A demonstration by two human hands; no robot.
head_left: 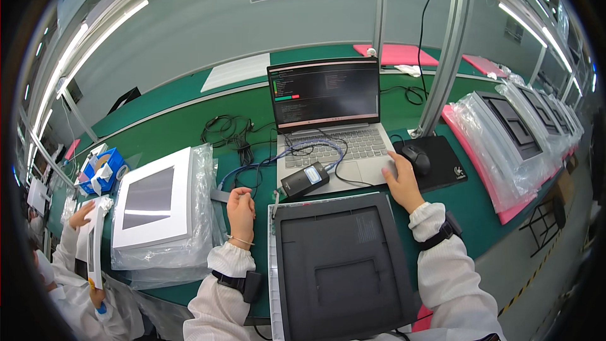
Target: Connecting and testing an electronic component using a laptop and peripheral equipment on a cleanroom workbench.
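Observation:
My left hand (241,216) is closed with its fingers curled in, left of the black panel; what lies inside the curl, if anything, is hidden. Just beside its fingertips is a small grey connector block (220,196) on a blue cable. My right hand (404,182) has its thumb and fingers apart at the right front edge of the open laptop (372,173), holding nothing. Directly before me lies a large flat black panel (297,233) with a recessed rectangle, on a pale layer. A black handheld box (304,180) with a blue cable rests on the laptop's front left.
A black mouse (416,159) sits on a dark pad (451,167). Bagged framed panels (486,170) line the right over pink foam. At left, a white-framed screen (183,202) lies on plastic wrap, near a blue bin (113,163) and a co-worker's hand (81,215). A metal post (445,57) stands behind.

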